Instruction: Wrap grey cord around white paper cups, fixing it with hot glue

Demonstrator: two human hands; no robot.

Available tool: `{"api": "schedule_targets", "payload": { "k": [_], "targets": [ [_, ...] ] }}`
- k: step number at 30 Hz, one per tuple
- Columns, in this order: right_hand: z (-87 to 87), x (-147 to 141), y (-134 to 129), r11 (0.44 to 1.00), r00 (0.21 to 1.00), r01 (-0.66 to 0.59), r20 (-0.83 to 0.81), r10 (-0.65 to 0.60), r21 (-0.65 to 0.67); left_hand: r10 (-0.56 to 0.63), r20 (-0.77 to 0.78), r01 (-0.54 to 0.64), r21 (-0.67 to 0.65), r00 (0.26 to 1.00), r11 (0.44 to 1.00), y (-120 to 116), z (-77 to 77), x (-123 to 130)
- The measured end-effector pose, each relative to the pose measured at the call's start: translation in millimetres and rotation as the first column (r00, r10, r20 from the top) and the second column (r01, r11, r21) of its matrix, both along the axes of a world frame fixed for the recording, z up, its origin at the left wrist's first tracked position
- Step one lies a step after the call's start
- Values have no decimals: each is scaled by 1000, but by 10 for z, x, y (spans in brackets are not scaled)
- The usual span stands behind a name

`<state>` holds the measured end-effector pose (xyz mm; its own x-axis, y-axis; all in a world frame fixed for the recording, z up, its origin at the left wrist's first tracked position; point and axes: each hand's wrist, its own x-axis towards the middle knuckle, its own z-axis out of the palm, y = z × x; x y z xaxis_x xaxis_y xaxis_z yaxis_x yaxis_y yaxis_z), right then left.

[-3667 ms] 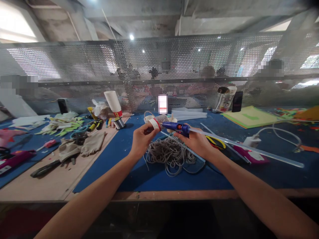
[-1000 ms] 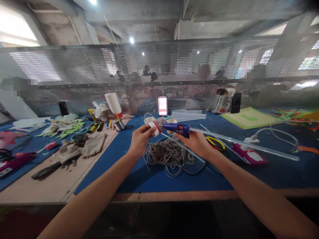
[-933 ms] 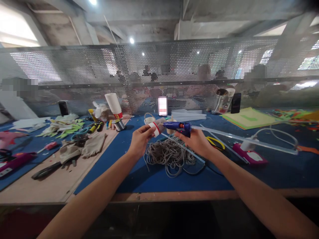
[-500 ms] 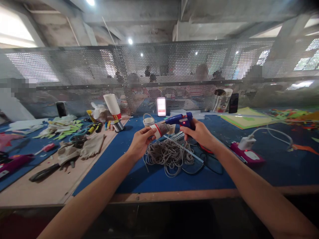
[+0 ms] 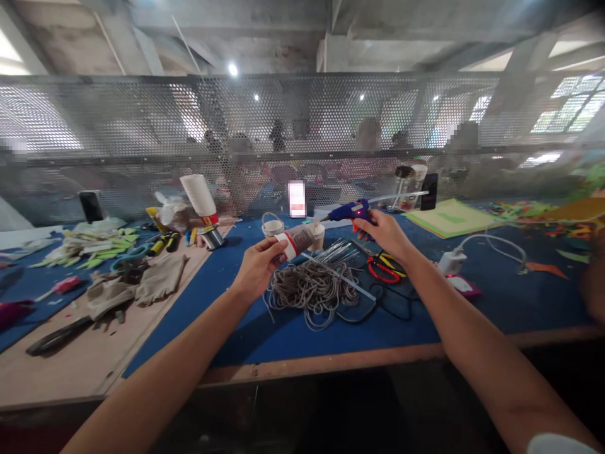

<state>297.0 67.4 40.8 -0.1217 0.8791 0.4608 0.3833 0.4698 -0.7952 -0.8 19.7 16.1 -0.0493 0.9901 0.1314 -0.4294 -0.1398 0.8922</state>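
My left hand (image 5: pixel 258 268) is closed around a paper cup (image 5: pixel 289 246), white and red at one end and wrapped in grey cord at the other, tilted on its side. My right hand (image 5: pixel 380 233) grips a blue glue gun (image 5: pixel 348 210) with a small red light; its nozzle points left, apart from the cup. Under both hands lies a tangled heap of grey cord (image 5: pixel 314 290). Clear glue sticks (image 5: pixel 338 252) rest behind the heap. Red-handled scissors (image 5: pixel 384 270) and yellow-handled ones lie below my right hand.
A small white basket (image 5: pixel 273 225) with a handle stands behind the cup. Stacked paper cups (image 5: pixel 198 198) lean on a metal tin at left. Work gloves (image 5: pixel 161 277) lie on the wooden board. Right are a white plug (image 5: pixel 452 260) with cable and coloured sheets (image 5: pixel 451 217). A perforated metal screen (image 5: pixel 331 139) runs behind.
The glue gun has moved up and right, away from the cup. My left hand still holds the cup. The view has shifted, and the scissors now show more fully.
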Motion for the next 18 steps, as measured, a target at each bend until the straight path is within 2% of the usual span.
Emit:
{"api": "schedule_targets", "payload": {
  "k": [2, 4, 6, 8, 13, 18],
  "targets": [
    [-46, 98, 92, 999, 998, 33, 58, -33, 0, 5, 2, -5, -1, 1000, 1000, -4, 6, 4],
    [-97, 191, 180, 993, 974, 119, 190, -120, 15, 2, 5, -2, 3, 1000, 1000, -4, 6, 3],
    [-149, 266, 257, 968, 893, 247, 379, -244, 40, -6, 7, 6, 5, 1000, 1000, -2, 2, 0],
    [-201, 314, 321, 943, 821, 330, 478, -310, 45, -10, 10, 10, 3, 1000, 1000, -1, -1, -1],
    [-359, 352, 434, 893, 726, 449, 587, -358, -11, -2, 7, 2, -8, 1000, 1000, -17, 4, 13],
    [-516, 346, 514, 853, 663, 516, 666, -342, -75, -22, -1, 22, 3, 1000, 1000, -17, -9, 14]
  ]
}}
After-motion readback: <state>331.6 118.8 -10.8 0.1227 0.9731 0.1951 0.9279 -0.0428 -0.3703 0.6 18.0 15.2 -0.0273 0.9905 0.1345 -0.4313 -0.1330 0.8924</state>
